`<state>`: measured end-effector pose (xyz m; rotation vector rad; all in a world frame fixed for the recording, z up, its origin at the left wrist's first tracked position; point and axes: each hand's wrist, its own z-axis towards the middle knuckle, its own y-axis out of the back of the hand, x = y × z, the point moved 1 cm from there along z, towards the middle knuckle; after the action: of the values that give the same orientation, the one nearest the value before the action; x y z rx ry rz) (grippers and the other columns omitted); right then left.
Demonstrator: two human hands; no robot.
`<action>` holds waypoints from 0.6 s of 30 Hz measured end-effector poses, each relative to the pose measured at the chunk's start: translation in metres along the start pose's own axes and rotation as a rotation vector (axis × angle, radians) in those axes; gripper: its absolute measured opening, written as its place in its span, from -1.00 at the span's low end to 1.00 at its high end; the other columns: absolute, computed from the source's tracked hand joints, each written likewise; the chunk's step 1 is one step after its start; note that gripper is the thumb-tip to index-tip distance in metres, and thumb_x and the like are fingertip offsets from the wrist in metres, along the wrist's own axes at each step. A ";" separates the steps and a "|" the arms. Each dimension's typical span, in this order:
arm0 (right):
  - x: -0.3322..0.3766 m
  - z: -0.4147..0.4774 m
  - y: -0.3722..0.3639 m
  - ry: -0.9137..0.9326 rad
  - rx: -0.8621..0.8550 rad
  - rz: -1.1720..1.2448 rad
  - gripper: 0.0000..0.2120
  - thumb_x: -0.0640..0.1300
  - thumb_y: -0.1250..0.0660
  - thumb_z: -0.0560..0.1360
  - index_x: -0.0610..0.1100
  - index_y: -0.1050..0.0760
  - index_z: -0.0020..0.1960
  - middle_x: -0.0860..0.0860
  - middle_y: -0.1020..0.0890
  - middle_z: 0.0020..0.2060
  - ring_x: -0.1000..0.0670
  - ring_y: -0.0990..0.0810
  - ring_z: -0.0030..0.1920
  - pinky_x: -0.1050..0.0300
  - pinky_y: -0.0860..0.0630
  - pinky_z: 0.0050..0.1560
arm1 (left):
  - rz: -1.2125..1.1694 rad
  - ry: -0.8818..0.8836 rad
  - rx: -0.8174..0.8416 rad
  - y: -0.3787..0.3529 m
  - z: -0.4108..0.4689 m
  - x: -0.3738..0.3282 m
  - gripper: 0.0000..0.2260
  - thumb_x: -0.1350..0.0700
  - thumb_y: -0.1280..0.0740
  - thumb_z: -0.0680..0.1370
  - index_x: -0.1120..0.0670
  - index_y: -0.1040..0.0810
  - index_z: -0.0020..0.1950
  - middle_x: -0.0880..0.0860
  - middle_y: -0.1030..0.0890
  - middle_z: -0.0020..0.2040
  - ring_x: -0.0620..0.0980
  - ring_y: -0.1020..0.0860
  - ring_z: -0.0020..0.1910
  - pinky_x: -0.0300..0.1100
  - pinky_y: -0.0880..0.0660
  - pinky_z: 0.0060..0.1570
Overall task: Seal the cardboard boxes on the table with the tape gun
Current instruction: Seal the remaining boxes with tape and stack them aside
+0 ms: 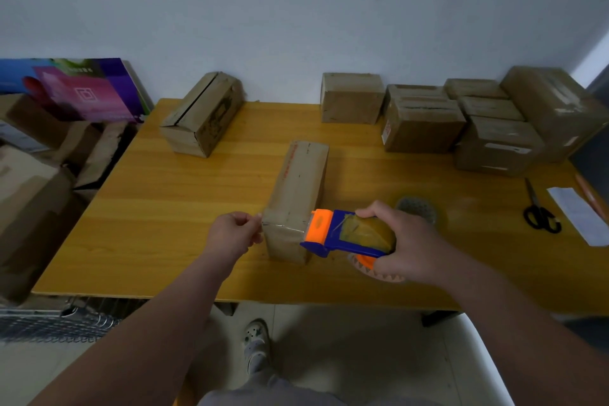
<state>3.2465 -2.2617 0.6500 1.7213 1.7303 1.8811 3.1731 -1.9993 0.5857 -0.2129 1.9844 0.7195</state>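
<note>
box (298,194) lies lengthwise at mid-desk (184,208), its near end toward the person. the left hand (234,234) is closed in a pinch on the free end of the tape (283,227) at the box's near left corner. the right hand (405,241) is wrapped round the tape gun (342,234), whose orange head sits against the box's near right edge. a clear strip spans the top between the two hands.

risks, as judgement:
- the strip runs across the near end. the flap seam cannot be made out, so it may be missed.
- the strip looks wrinkled, and uneven tension would leave creases and weak adhesion.
- neither hand braces the box, so a pull on the gun could drag or turn it.
- the pinched end may cling to the fingers and lift off on release.
- a toothed orange part shows under the gun, just beside the right hand. a slip there could nick skin.
</note>
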 end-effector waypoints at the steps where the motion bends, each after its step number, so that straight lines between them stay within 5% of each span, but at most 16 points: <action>1: -0.001 0.000 -0.001 0.006 -0.005 -0.010 -0.34 -0.05 -0.54 0.33 0.15 -0.28 0.30 0.13 -0.43 0.10 0.21 -0.48 -0.03 0.38 -0.40 -0.25 | 0.037 0.011 0.015 0.000 0.001 0.001 -0.73 0.05 -0.28 0.60 0.18 -0.56 -0.21 0.12 -0.58 -0.35 0.04 -0.51 -0.32 -0.09 -0.45 -0.25; 6: -0.003 0.001 -0.003 0.007 -0.037 -0.030 -0.33 -0.06 -0.53 0.33 0.13 -0.29 0.33 0.11 -0.41 0.11 0.13 -0.46 0.02 0.32 -0.36 -0.22 | 0.262 -0.014 -0.030 0.002 -0.005 0.009 -0.85 0.06 -0.31 0.57 0.11 -0.59 -0.12 0.10 -0.64 -0.20 0.09 -0.59 -0.20 -0.04 -0.53 -0.16; 9: -0.004 0.002 -0.004 0.003 -0.046 -0.030 -0.34 -0.06 -0.53 0.34 0.14 -0.29 0.32 0.10 -0.41 0.10 0.10 -0.46 0.02 0.31 -0.36 -0.22 | -0.106 -0.049 -0.120 0.000 -0.011 -0.004 -0.79 0.23 -0.22 0.58 0.13 -0.65 0.03 0.06 -0.65 -0.08 0.04 -0.60 -0.04 -0.06 -0.54 -0.01; 13: -0.006 0.002 -0.005 -0.012 -0.047 -0.041 -0.34 -0.05 -0.53 0.34 0.14 -0.28 0.33 0.09 -0.40 0.14 0.06 -0.46 0.11 0.22 -0.45 -0.12 | -0.299 0.034 0.041 -0.012 -0.023 -0.008 -0.68 0.26 -0.14 0.58 -0.02 -0.60 0.14 -0.07 -0.59 -0.03 -0.11 -0.51 -0.01 -0.21 -0.40 0.04; 16: -0.007 0.002 -0.006 -0.003 -0.061 -0.059 -0.32 -0.06 -0.54 0.33 0.13 -0.28 0.34 0.11 -0.39 0.12 0.08 -0.45 0.10 0.27 -0.42 -0.16 | -0.185 0.165 0.164 -0.015 0.010 0.031 -0.90 0.11 -0.27 0.57 -0.03 -0.56 -0.09 -0.07 -0.58 -0.03 -0.11 -0.48 -0.03 -0.18 -0.36 0.01; 18: -0.008 0.002 -0.008 -0.002 -0.061 -0.049 -0.31 -0.07 -0.54 0.33 0.15 -0.27 0.34 0.11 -0.39 0.13 0.09 -0.44 0.10 0.30 -0.40 -0.17 | 0.079 0.117 0.307 -0.010 0.035 0.058 -0.89 -0.03 -0.32 0.51 -0.10 -0.59 0.00 -0.06 -0.54 0.21 -0.11 -0.47 0.16 -0.15 -0.39 0.01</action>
<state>3.2464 -2.2628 0.6387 1.6432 1.6808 1.8903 3.1741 -1.9790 0.5202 0.0079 2.1945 0.4507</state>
